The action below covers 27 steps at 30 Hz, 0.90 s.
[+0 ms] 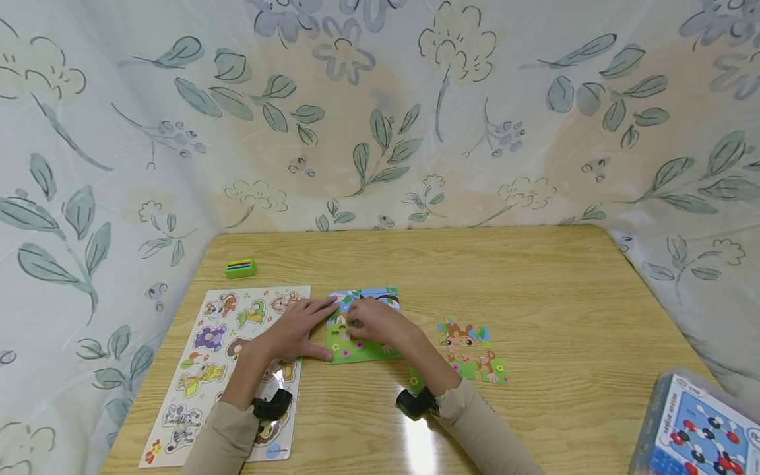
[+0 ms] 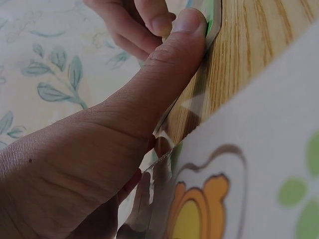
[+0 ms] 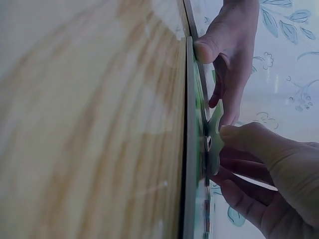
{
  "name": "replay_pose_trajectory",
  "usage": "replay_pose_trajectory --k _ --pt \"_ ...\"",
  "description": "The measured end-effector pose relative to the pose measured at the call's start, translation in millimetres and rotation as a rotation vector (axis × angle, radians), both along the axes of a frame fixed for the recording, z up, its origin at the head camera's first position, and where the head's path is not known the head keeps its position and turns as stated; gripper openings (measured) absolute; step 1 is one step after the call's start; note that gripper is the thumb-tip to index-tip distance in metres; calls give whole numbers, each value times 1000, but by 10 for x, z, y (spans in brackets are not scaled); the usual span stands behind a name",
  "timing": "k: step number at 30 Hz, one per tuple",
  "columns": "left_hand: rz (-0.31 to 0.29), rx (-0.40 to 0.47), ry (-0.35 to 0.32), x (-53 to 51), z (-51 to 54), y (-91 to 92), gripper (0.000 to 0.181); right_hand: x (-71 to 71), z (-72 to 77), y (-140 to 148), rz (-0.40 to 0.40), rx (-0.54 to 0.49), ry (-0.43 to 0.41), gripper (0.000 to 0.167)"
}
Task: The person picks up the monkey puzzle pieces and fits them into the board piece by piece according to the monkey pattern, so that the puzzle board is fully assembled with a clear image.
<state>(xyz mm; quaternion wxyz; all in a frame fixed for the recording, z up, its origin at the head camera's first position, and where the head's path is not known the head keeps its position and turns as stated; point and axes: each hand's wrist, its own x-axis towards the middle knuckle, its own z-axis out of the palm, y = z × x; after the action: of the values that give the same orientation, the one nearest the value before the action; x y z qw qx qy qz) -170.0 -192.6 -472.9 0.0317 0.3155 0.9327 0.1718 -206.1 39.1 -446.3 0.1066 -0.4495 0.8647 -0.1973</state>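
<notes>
A small picture puzzle board (image 1: 356,355) with a green and blue scene lies on the table. My left hand (image 1: 291,332) rests at its left side, thumb on the near corner and fingers spread towards the far corner. Over the board's middle my right hand (image 1: 380,321) pinches a thin puzzle piece (image 3: 215,144) between thumb and fingers. In the right wrist view the piece is tilted against the board's face; its picture is hidden. Several loose puzzle pieces (image 1: 466,343) with a brown monkey picture lie to the right, partly behind my right forearm.
A large white animal board (image 1: 245,295) lies at the left, beneath my left forearm. Beyond it sits a small green block (image 1: 240,268) with coloured stripes. At the near right corner is a clear case with a blue molecule picture (image 1: 700,425). Patterned cloth (image 1: 380,165) hangs behind the table.
</notes>
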Motion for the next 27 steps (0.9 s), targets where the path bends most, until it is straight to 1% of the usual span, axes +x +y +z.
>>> replay_pose_trajectory --k 6,9,16,27 --pt "-6 1 -9 -24 11 -8 99 -15 -17 -11 -15 -2 3 14" --pt "-4 1 -19 -31 23 -14 100 -13 -22 -24 -23 9 6 17" --pt "-2 -7 -27 -47 46 -25 99 0 17 -39 -42 31 6 21" --pt "1 3 -53 -84 58 -49 99 -38 30 -57 -48 27 1 19"
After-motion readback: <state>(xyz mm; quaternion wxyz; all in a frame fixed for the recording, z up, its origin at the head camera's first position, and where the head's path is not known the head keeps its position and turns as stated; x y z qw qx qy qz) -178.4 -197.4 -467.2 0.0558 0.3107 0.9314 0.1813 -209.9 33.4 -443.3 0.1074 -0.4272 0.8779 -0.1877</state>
